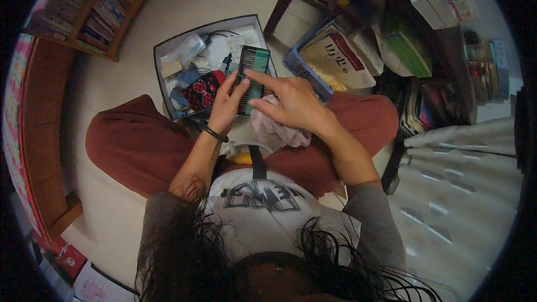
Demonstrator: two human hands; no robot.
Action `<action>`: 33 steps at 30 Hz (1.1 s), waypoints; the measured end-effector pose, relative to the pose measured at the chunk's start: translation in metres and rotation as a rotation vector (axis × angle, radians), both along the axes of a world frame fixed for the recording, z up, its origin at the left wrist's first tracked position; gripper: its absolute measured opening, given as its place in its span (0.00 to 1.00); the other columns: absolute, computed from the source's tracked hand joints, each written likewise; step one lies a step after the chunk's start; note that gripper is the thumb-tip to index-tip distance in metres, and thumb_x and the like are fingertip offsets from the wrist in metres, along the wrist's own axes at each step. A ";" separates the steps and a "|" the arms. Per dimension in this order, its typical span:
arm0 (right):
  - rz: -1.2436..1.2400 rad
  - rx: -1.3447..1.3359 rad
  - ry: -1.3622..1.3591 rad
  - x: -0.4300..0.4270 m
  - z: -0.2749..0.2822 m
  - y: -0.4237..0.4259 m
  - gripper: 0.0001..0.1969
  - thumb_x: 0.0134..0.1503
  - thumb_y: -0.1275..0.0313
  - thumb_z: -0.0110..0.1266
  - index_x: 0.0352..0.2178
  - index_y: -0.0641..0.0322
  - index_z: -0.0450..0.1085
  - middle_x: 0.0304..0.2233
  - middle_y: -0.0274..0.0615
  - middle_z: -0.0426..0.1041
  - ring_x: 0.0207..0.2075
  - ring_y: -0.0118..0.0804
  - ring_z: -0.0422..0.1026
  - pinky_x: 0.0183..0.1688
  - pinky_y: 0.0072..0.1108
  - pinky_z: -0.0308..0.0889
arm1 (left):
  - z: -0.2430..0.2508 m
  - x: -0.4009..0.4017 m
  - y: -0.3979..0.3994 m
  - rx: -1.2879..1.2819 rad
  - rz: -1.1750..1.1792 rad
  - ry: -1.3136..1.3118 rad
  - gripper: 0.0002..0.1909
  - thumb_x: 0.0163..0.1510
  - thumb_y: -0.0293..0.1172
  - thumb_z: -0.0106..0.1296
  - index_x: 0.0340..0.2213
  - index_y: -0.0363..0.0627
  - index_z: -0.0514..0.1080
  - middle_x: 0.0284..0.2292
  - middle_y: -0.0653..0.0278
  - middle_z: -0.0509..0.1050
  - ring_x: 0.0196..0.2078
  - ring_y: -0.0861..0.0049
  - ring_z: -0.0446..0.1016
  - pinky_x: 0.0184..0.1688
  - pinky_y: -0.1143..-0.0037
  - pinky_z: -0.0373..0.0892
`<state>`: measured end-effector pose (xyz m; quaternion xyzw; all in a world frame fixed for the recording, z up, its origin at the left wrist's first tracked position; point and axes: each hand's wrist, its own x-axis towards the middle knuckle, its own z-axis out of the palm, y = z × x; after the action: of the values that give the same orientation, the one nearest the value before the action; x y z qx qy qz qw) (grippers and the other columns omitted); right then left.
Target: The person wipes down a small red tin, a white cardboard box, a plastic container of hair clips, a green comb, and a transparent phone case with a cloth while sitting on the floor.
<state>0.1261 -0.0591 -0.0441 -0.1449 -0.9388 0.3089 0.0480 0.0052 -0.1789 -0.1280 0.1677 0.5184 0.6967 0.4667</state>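
Note:
My left hand [228, 102] holds a flat dark case [240, 111] tilted above the near side of a shallow box [158, 61]. In the case lies a row of slim green-and-dark sticks [256, 63], perhaps pencils. The index finger of my right hand [293, 102] reaches across the case, and its tip is close to my left thumb. Bunched under my right palm is a pale pink cloth [285, 132], seen between thumb and index finger; the curled fingers around it are mostly hidden.
Inside the box are a black pouch with red patterns [204, 90], a clear plastic container [191, 48] and a black cable [224, 33]. To the right stands a blue crate [308, 67] with books. Wooden bookshelves [94, 16] rise at the left, a pale curtain [457, 184] hangs at the right.

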 end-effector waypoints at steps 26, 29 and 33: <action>-0.532 -0.416 0.416 0.002 0.003 0.046 0.14 0.55 0.65 0.57 0.38 0.63 0.75 0.32 0.38 0.76 0.36 0.29 0.73 0.41 0.22 0.67 | -0.013 -0.011 -0.001 0.183 -0.032 -0.460 0.17 0.62 0.33 0.40 0.48 0.35 0.64 0.42 0.58 0.73 0.42 0.75 0.74 0.45 0.75 0.70; -0.388 -0.133 0.444 -0.003 -0.001 0.035 0.13 0.55 0.67 0.55 0.40 0.62 0.74 0.39 0.38 0.73 0.41 0.31 0.71 0.44 0.21 0.67 | -0.014 -0.003 0.002 0.095 0.019 -0.435 0.16 0.63 0.33 0.38 0.48 0.37 0.65 0.41 0.61 0.73 0.42 0.76 0.73 0.46 0.77 0.69; -0.117 0.215 0.137 -0.015 -0.025 -0.005 0.15 0.48 0.64 0.61 0.39 0.53 0.75 0.41 0.39 0.69 0.43 0.43 0.70 0.41 0.28 0.69 | -0.018 0.004 0.002 0.018 0.118 -0.238 0.16 0.64 0.36 0.38 0.46 0.37 0.68 0.40 0.67 0.72 0.43 0.82 0.69 0.48 0.82 0.63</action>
<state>0.1106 -0.0639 -0.0692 -0.1720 -0.9509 0.2125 0.1451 0.0093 -0.1774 -0.1462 0.0573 0.4620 0.7425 0.4816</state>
